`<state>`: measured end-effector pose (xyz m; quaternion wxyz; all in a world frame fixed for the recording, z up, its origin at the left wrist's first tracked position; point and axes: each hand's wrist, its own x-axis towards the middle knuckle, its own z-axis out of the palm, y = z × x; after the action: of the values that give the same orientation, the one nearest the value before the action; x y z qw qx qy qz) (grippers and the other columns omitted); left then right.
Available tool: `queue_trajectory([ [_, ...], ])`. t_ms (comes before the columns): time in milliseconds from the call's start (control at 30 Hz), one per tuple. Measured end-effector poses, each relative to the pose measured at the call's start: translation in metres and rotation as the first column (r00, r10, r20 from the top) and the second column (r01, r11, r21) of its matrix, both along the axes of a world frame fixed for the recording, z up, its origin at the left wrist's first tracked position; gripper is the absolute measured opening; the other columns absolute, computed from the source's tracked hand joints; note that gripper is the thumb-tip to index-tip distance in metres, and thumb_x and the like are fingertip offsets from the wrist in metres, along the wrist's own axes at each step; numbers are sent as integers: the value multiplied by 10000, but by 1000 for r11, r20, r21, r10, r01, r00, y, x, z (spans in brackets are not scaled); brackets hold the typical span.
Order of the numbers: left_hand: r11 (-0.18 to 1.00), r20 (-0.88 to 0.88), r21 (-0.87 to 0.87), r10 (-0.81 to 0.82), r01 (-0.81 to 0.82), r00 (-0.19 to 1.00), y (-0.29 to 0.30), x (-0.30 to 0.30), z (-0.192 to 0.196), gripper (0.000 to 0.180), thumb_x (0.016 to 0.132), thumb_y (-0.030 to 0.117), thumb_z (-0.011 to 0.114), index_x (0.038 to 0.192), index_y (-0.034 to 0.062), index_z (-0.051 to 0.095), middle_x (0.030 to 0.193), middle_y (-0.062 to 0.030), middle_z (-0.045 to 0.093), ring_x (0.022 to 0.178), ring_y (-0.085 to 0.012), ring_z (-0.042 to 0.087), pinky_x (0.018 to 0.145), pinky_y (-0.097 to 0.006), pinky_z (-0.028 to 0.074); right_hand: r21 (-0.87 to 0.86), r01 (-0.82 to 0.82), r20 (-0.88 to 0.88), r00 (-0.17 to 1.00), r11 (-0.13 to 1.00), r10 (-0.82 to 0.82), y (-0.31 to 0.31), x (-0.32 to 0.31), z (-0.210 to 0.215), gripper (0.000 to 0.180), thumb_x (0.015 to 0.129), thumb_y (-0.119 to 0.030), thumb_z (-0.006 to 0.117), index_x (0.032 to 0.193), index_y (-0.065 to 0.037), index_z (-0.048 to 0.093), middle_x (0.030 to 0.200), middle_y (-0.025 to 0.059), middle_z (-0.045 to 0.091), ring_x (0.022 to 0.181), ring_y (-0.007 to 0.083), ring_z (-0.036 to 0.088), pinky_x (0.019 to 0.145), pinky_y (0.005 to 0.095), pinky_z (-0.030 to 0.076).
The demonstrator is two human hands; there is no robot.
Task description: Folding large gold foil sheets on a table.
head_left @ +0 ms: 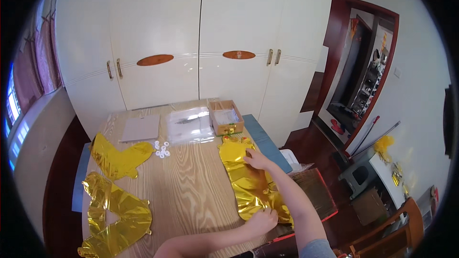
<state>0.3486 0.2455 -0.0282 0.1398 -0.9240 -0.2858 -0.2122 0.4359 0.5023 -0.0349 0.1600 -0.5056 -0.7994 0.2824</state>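
Observation:
A flat gold foil balloon (233, 155) lies along the right side of the wooden table, its surface creased and shiny. My left hand (262, 221) is closed on the foil near its front end. Farther up the same balloon, my right hand (258, 159) rests with its fingers apart on the foil's right edge. My right forearm crosses over part of the balloon and hides it. At the table's left lie two more flat gold foil balloons, one at the back (117, 157) and one in front with a triangular hole (129, 217).
Small white rings (162, 149) lie beside the back left balloon. Behind are a pale flat sheet (141, 129), clear plastic bags (190, 125) and an open wooden box (226, 128). Right of the table stand a brown carton (313, 193) and a wooden chair (392, 234). White cabinets (162, 24) rise behind.

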Motion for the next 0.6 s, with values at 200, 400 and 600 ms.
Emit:
queue_trajectory([
  [200, 994, 9, -79, -80, 80, 997, -4, -39, 0, 198, 717, 200, 602, 876, 84, 623, 797, -15, 549, 770, -158, 579, 619, -254, 482, 223, -62, 29, 998, 973, 57, 9, 34, -20, 541, 884, -362, 581, 1279, -8, 474, 1216, 207, 576, 1122, 379, 547, 937, 422, 443],
  [400, 932, 134, -303, -163, 197, 978, 6, -77, 16, 508, 852, 397, 619, 1226, 60, 557, 1153, -104, 584, 1133, -256, 539, 933, -373, 443, 51, 28, 215, 976, 998, -39, -27, 66, 15, 470, 857, -371, 624, 1184, -35, 589, 1271, 184, 554, 1142, 345, 544, 938, 444, 450],
  [600, 874, -41, -404, 276, -268, 960, 54, -118, 12, 806, 842, 594, 563, 1412, 56, 379, 1410, -299, 346, 1320, -486, 306, 1102, -527, 248, 14, 79, 76, 994, 997, -79, -50, 104, 3, 539, 814, -328, 700, 1226, -12, 554, 1180, 206, 602, 1081, 343, 588, 922, 398, 470],
])
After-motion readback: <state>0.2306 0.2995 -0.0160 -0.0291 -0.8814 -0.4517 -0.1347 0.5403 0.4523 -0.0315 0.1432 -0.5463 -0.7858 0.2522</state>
